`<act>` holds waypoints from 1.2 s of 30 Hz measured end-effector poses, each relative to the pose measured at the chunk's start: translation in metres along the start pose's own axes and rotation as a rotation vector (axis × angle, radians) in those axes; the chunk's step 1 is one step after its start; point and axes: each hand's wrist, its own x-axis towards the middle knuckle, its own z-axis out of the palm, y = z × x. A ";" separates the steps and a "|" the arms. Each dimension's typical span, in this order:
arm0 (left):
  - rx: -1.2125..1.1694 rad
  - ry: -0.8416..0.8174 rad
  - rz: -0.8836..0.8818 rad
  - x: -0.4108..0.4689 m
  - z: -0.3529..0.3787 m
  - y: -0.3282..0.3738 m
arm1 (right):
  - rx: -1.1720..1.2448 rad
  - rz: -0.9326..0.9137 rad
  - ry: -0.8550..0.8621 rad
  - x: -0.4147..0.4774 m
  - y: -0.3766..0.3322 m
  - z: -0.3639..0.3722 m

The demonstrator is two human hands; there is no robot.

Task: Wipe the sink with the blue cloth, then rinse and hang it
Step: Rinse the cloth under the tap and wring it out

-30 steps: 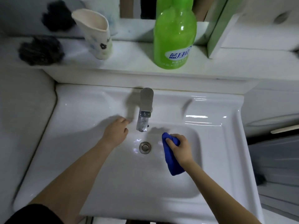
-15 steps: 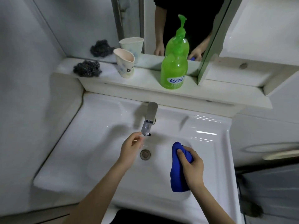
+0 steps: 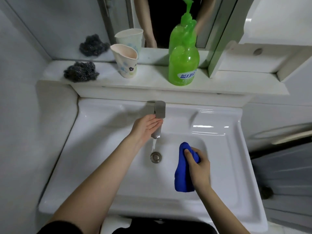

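The white sink (image 3: 94, 154) fills the middle of the head view, with a metal faucet (image 3: 160, 109) at its back and a round drain (image 3: 156, 157) in the basin. A thin stream of water (image 3: 153, 146) runs from the spout. My left hand (image 3: 146, 126) lies palm up against the faucet body, just under its lever, with the fingers fairly straight. My right hand (image 3: 200, 168) grips the bunched blue cloth (image 3: 183, 173) inside the basin, to the right of the drain; the cloth hangs down from my fist.
On the shelf (image 3: 152, 83) behind the sink stand a green pump bottle (image 3: 184, 65), a crumpled paper cup (image 3: 125, 61) and a steel wool pad (image 3: 81, 71). A mirror rises behind them. A white appliance (image 3: 278, 125) sits to the right.
My left hand rose from beside the spout to the faucet lever, and water now runs. The view pulled back. My right hand still holds the cloth in about the same spot.
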 end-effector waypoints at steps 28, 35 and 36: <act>0.701 -0.146 -0.112 0.068 -0.137 -0.111 | 0.171 0.197 -0.372 0.090 0.076 0.127; 0.694 0.012 0.053 0.069 -0.156 -0.097 | -0.062 0.209 -0.279 0.104 0.074 0.124; 0.552 0.032 0.021 0.069 -0.160 -0.097 | -0.026 0.226 -0.241 0.104 0.074 0.126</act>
